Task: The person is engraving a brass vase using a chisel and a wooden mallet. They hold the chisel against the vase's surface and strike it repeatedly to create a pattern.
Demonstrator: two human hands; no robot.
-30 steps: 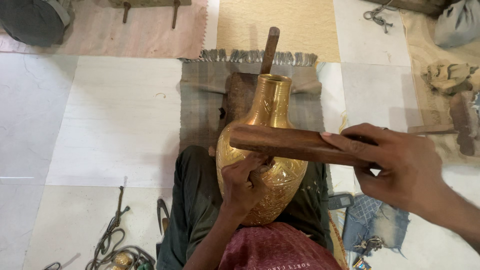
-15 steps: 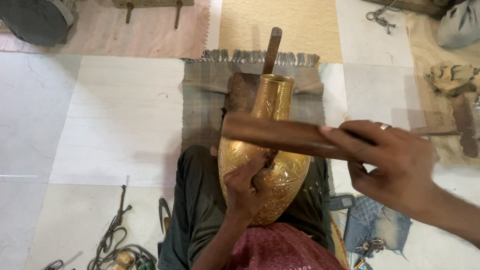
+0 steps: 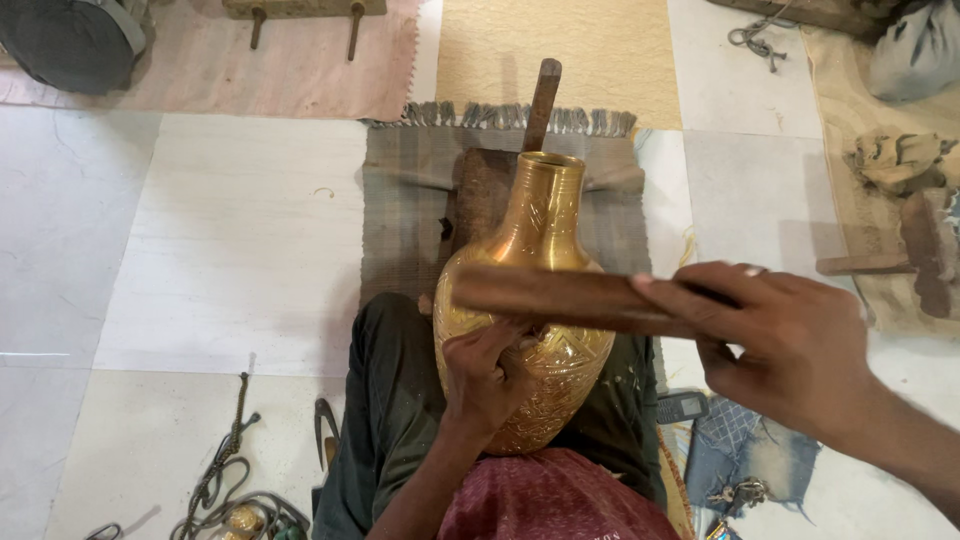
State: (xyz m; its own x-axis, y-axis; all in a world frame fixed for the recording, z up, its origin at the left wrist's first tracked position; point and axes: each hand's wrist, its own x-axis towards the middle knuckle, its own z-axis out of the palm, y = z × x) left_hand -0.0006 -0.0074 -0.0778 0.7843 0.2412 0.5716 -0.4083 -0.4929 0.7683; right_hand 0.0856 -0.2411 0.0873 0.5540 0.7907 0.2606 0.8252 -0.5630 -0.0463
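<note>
Closest to the camera, a maroon cloth (image 3: 555, 500) covers the person's lap, with dark green trousers (image 3: 390, 400) stretched out over the floor. The brass vase (image 3: 530, 330), engraved with geometric patterns, lies propped on the legs, its neck pointing away and its open mouth toward the far mat. The left hand (image 3: 485, 375) rests against the vase's belly, its fingers pinched together on a small tool that is too hidden to name; its tip meets the engraved surface. The right hand (image 3: 790, 345) is closed around one end of a flat wooden mallet (image 3: 560, 298), which lies crosswise just above the shoulder of the vase, over the left hand. The two hands are apart, one low on the metal, one raised to the right.

To the left on the pale floor tiles (image 3: 230, 250) lie a cord and some small metal pieces (image 3: 225, 490). To the right sit a folded denim scrap (image 3: 735, 460) and a small dark phone (image 3: 682, 405). Beyond the vase, a grey fringed mat (image 3: 410, 200) carries a wooden block (image 3: 485, 185) with an upright stake (image 3: 543, 100). Farther off lie a tan mat (image 3: 580, 50) and a pinkish mat (image 3: 290, 70).
</note>
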